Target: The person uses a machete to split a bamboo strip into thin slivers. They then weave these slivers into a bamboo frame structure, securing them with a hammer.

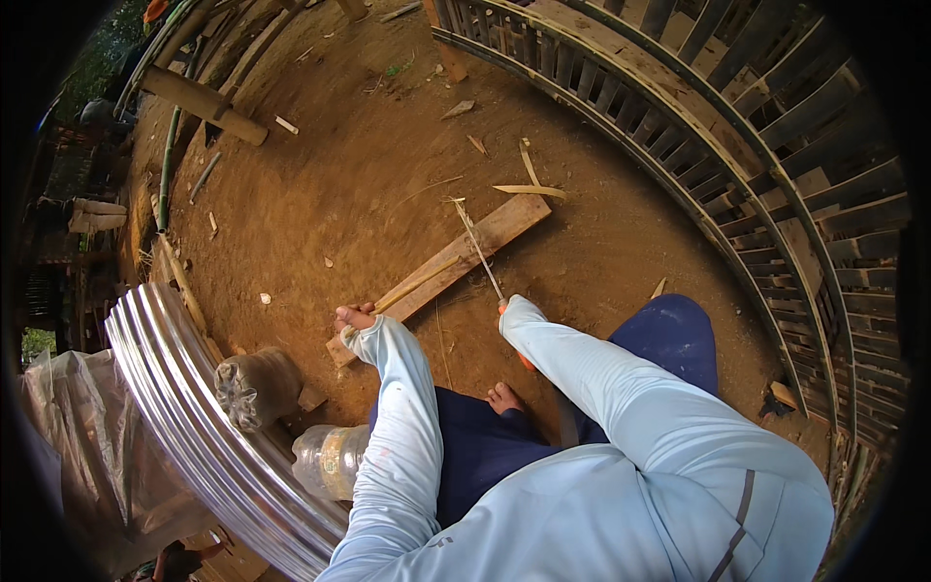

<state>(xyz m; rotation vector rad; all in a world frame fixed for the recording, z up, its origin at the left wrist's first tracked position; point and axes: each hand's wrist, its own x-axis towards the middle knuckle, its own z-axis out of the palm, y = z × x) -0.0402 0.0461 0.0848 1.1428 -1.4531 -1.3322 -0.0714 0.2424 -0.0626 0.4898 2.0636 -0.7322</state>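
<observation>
A wooden plank [504,225] lies slantwise on the dirt in front of me. My left hand [357,316], at its near left end, has its fingers closed around a thin pale strip [419,284], apparently bamboo, lying along the plank. My right hand [512,312], mostly covered by the sleeve, is closed on the orange handle of a long-bladed knife [479,250]. Its narrow blade crosses over the plank, pointing away from me. Pale curled shavings [459,202] show at the tip. Whether the blade touches the strip, I cannot tell.
A slatted bamboo structure [669,126] curves along the right. Corrugated metal sheets [208,417] stand at the left, beside a stuffed plastic sack [257,386] and a clear plastic bottle [330,461]. Peeled strips [529,188] lie at the plank's far end. My bare foot [502,398] is near.
</observation>
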